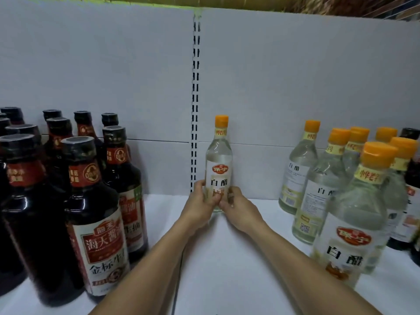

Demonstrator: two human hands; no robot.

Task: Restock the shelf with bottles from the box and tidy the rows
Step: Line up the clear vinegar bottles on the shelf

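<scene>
A clear white-vinegar bottle [219,160] with an orange cap stands upright at the back of the white shelf [227,269], close to the rear panel. My left hand [201,201] grips its lower body from the left, and my right hand [236,206] grips it from the right. Both arms reach in from the bottom of the view. Several more orange-capped vinegar bottles [347,214] stand in rows on the right. The box is out of view.
Rows of dark soy-sauce bottles [91,212] with black caps fill the left side of the shelf. A slotted upright [195,105] splits the white back panel. At the far right edge stand dark bottles [411,178] behind the vinegar.
</scene>
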